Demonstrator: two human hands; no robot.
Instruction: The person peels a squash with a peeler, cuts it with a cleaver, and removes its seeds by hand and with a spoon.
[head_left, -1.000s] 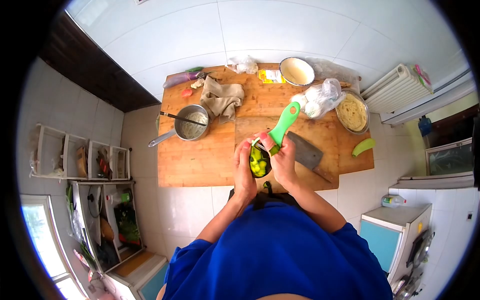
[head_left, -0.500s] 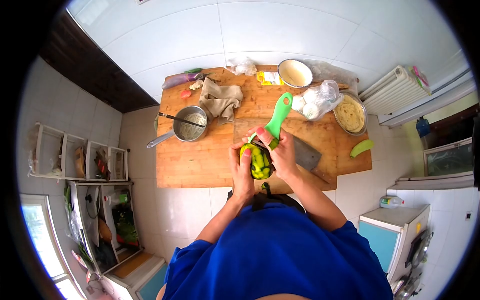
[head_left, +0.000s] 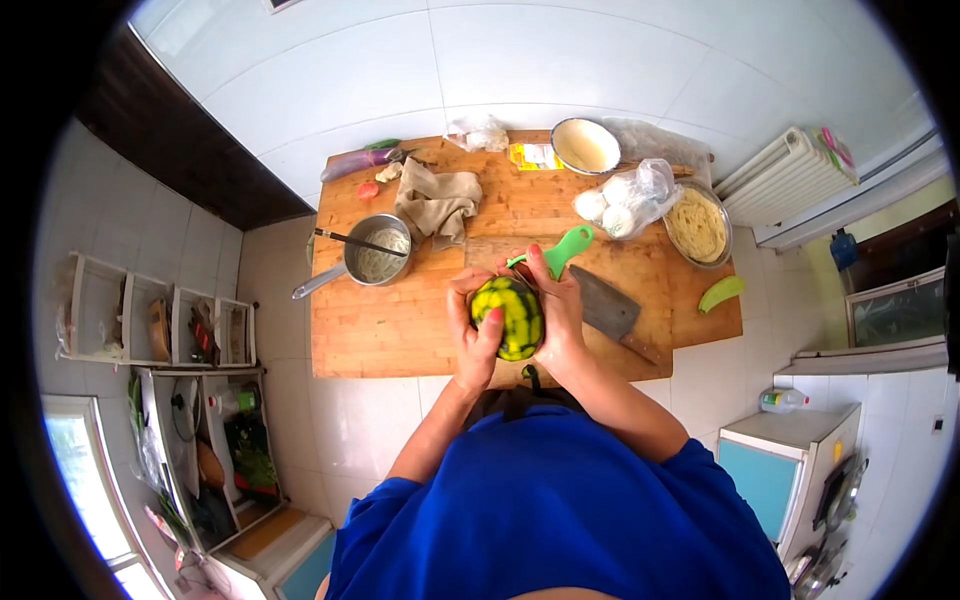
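A round squash (head_left: 512,318), its skin partly peeled into yellow-green patches between dark ones, is held above the front edge of the board. My left hand (head_left: 476,335) is closed around its left side, thumb across the front. In my right hand (head_left: 559,310) is a peeler with a bright green handle (head_left: 571,247), which points up and to the right. The peeler's head is at the top of the squash, mostly hidden by my fingers. Behind my right hand, a cleaver (head_left: 606,300) lies flat on the wooden board.
On the wooden table (head_left: 370,335) are a saucepan (head_left: 375,272) with chopsticks across it, a cloth (head_left: 438,200), an eggplant (head_left: 355,163), an enamel bowl (head_left: 586,146), bagged white round items (head_left: 628,200), a bowl of yellowish dough-like food (head_left: 697,228) and a green vegetable piece (head_left: 721,293).
The peeler's handle has dropped lower and tilted further right. The squash has turned in my hands, and a peel strip seen by my right thumb no longer shows.
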